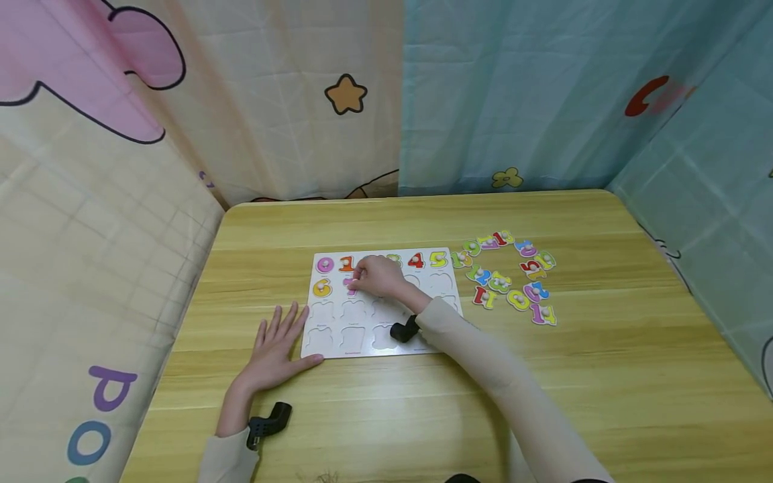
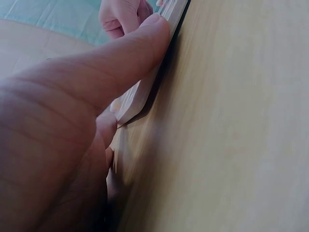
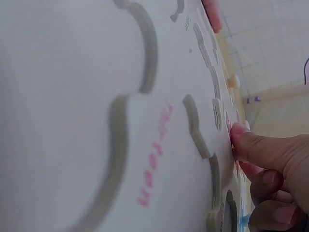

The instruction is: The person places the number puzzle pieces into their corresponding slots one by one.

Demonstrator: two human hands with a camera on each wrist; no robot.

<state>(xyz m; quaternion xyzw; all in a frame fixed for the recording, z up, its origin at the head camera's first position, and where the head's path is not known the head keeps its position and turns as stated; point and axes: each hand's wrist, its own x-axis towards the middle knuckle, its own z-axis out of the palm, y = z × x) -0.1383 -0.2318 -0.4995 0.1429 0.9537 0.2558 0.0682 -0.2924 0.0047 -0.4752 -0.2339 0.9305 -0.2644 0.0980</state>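
Observation:
A white number puzzle board [image 1: 334, 324] lies flat on the table, with rows of shaped recesses. My right hand [image 1: 382, 276] pinches the pink number 7 piece [image 1: 350, 291] between thumb and fingers, over the second row beside the yellow 6 [image 1: 322, 288]. Along the top row sit the purple 0 [image 1: 325, 265], the orange 1 [image 1: 346, 263], the red 4 [image 1: 416, 259] and the yellow 5 [image 1: 437, 259]; my hand partly covers that row. Fingers spread, my left hand [image 1: 274, 355] rests at the board's lower left corner, its thumb touching the edge [image 2: 140, 94].
Right of the board, several loose two-digit number pieces [image 1: 499, 282] with small knobs lie scattered on the wooden table [image 1: 610, 315]. Printed curtains [image 1: 290, 100] hang behind and at both sides of the table. A black camera mount [image 1: 404, 330] sits on my right wrist, above the board.

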